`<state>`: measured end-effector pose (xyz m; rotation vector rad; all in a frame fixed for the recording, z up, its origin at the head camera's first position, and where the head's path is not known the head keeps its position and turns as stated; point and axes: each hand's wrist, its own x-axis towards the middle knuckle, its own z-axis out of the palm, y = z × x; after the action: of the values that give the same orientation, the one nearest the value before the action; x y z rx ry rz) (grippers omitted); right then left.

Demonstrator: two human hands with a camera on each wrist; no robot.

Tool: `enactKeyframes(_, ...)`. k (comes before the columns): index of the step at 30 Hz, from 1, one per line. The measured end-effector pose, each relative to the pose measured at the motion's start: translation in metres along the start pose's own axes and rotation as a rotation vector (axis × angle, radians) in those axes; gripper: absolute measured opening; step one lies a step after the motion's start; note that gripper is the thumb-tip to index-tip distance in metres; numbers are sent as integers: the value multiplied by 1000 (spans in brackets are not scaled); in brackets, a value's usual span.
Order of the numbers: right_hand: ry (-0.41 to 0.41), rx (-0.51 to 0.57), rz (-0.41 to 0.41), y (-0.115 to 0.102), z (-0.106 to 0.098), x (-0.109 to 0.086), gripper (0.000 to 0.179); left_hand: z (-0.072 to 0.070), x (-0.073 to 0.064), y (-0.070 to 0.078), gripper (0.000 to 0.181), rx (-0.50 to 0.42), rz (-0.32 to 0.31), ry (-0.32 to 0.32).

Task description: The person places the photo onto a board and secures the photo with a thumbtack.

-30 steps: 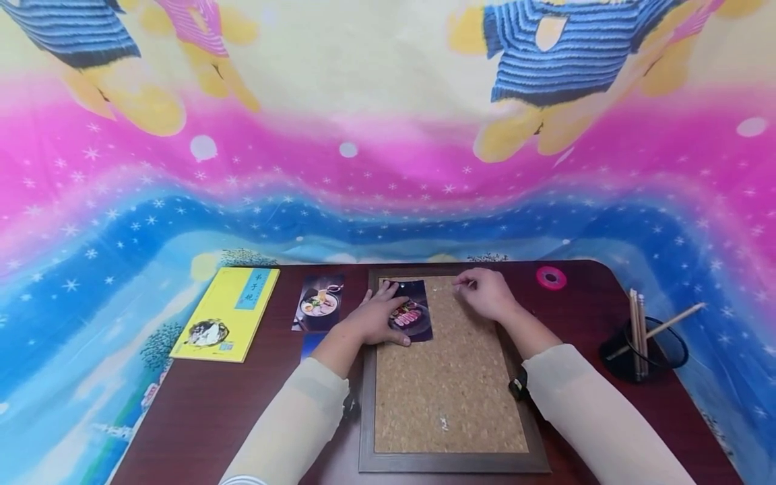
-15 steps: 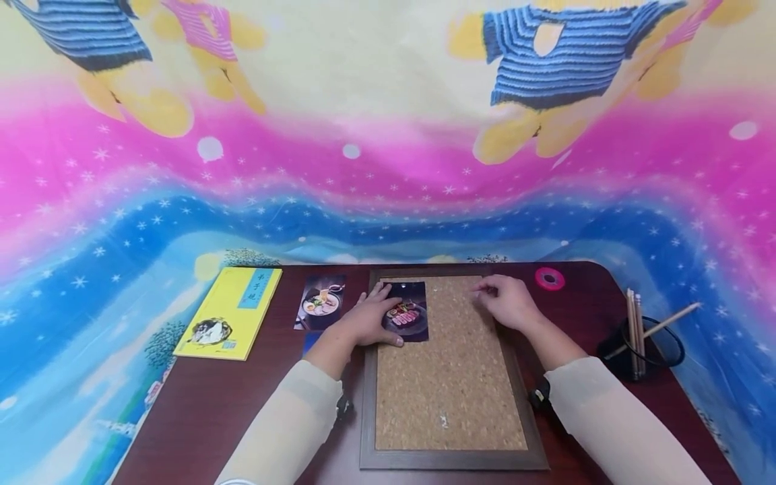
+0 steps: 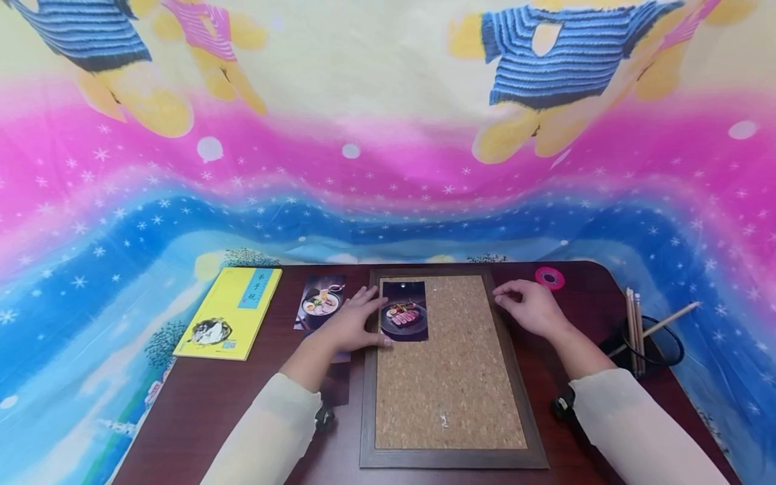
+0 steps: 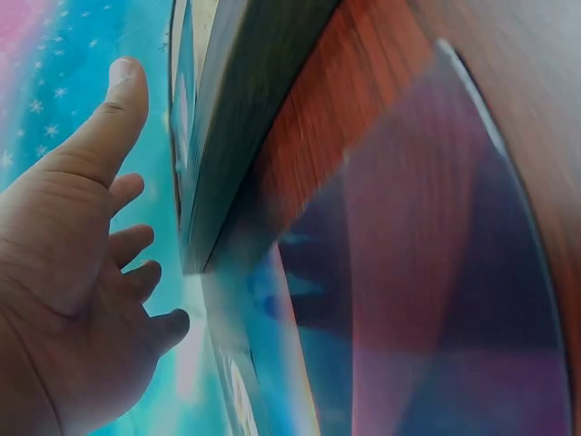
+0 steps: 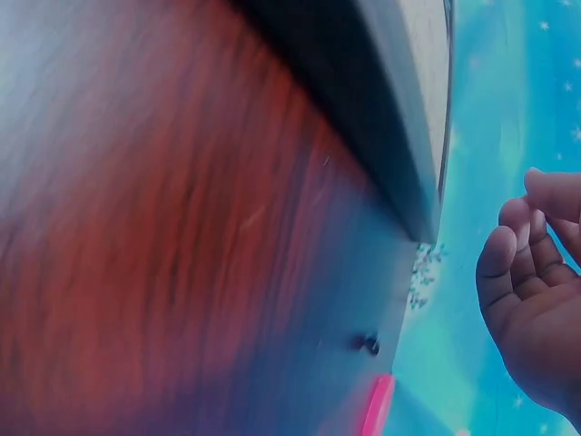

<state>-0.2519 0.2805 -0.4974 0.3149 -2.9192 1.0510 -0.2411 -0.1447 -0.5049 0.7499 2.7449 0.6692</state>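
A photo of sliced meat on a dark plate lies at the top left of a framed cork board, with a small shiny dot at its top edge. My left hand is spread at the photo's left side, fingertips and thumb right at its edge. In the left wrist view the left hand holds nothing, thumb apart from the fingers. Just beyond the board's right frame is my right hand, its fingers loosely bent. The right wrist view shows nothing plain between thumb and fingers of that hand.
Left of the board lie a noodle-bowl photo and a glossy dark picture, partly under the left arm. Farther left is a yellow book. A pink disc, a small dark object and a black pencil holder are on the right.
My right hand has moved right, from over the cork to beyond the frame. My left hand has slid left off the meat photo, uncovering it; the photo stays on the board.
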Motion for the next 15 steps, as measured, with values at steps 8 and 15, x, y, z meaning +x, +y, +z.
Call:
enactKeyframes(8, 8, -15, 3, 17, -14, -10, 24, -11, -30, -22, 97, 6, -31, 58)
enactKeyframes(15, 4, -38, 33, 28, -21, -17, 27, -17, -53, -33, 96, 10, -76, 58)
